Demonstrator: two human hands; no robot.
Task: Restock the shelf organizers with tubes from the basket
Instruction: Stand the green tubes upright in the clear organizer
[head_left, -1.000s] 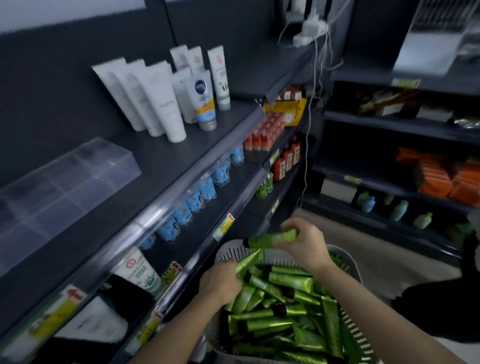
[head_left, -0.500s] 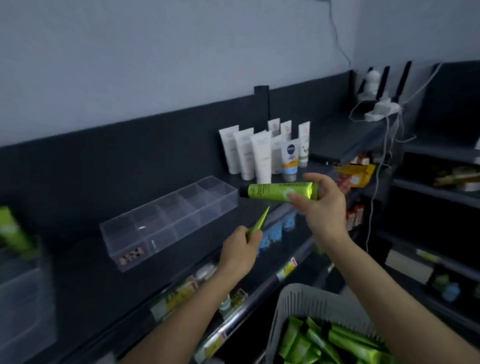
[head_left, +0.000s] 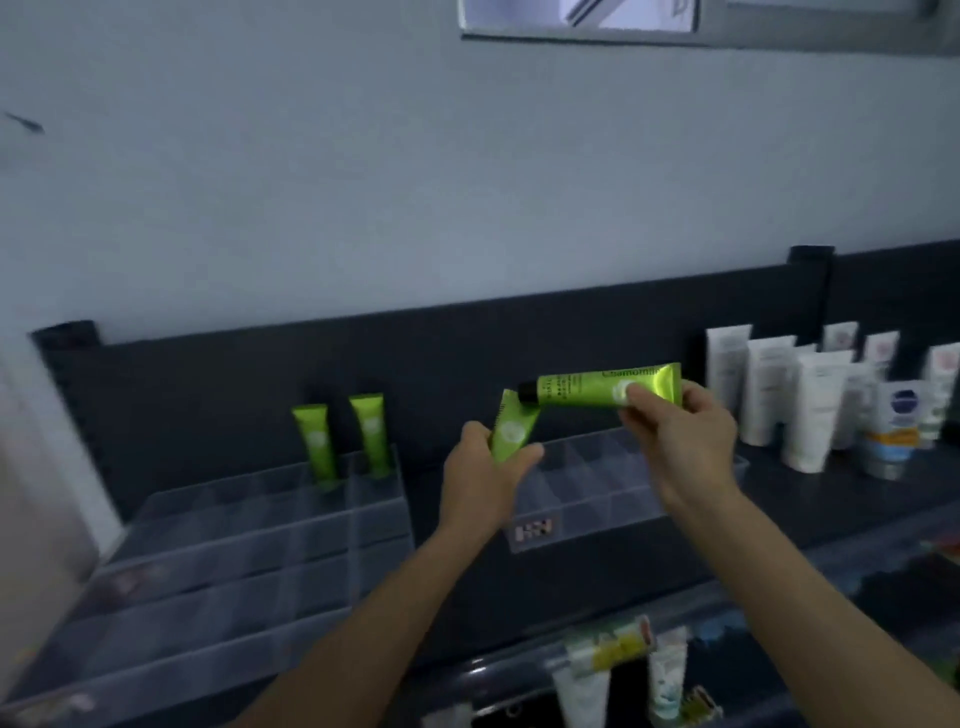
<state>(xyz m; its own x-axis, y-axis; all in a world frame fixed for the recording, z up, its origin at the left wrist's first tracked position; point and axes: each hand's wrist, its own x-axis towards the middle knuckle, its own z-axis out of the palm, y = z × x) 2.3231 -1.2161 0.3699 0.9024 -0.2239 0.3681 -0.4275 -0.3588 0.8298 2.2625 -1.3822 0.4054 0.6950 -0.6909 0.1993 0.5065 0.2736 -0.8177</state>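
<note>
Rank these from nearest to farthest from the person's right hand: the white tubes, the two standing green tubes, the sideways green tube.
1. Sideways green tube: pinched in the right hand itself.
2. White tubes: just to its right.
3. Two standing green tubes: far left, in the organizer, past the left hand.

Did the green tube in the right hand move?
Yes. The tube rose from the basket up level with the white tubes on the top shelf.

The left hand (head_left: 480, 483) with its tilted tube (head_left: 511, 428) and the right hand (head_left: 680, 441) with its sideways tube (head_left: 597, 391) are now up from the basket, at the clear organizer (head_left: 597, 499).
</note>
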